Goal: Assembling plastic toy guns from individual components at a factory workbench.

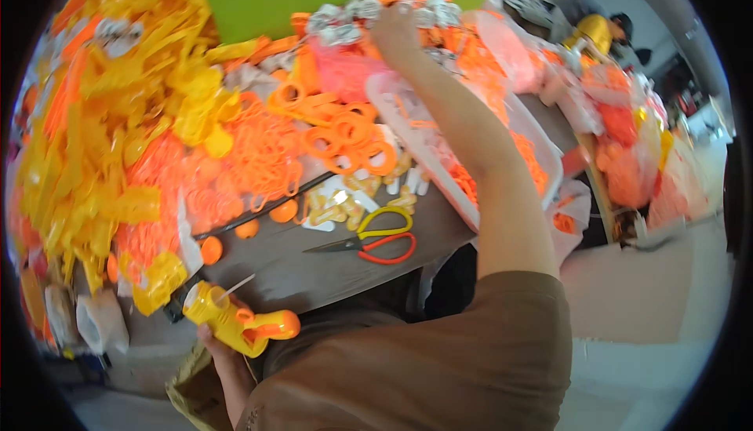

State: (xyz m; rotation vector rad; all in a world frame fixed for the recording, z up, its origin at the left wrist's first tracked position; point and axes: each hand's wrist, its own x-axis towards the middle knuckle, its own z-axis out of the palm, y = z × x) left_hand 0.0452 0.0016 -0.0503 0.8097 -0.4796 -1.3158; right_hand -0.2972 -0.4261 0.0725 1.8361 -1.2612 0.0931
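My left hand (pixel 210 342) is low on the left, wrapped round a yellow plastic bottle-shaped toy (pixel 227 323) with an orange-tipped side piece. A thin white stick pokes up from the toy. Far forward, my right hand (pixel 395 29) reaches into silvery-grey bundles (pixel 339 26), possibly coiled wire, at the back of the table; its fingers are blurred and partly hidden there. Scissors (pixel 369 239) with one yellow and one red handle lie on the table between the arms, beside small white and yellowish pieces (pixel 337 203).
Yellow plastic parts (pixel 102 141) heap up on the left. Orange rings (pixel 349 129) and orange loops (pixel 263 149) lie mid-table. A white bin (pixel 553 166) of orange parts sits under my right arm. Bagged parts (pixel 627 168) and a person in yellow (pixel 594 35) are farther right.
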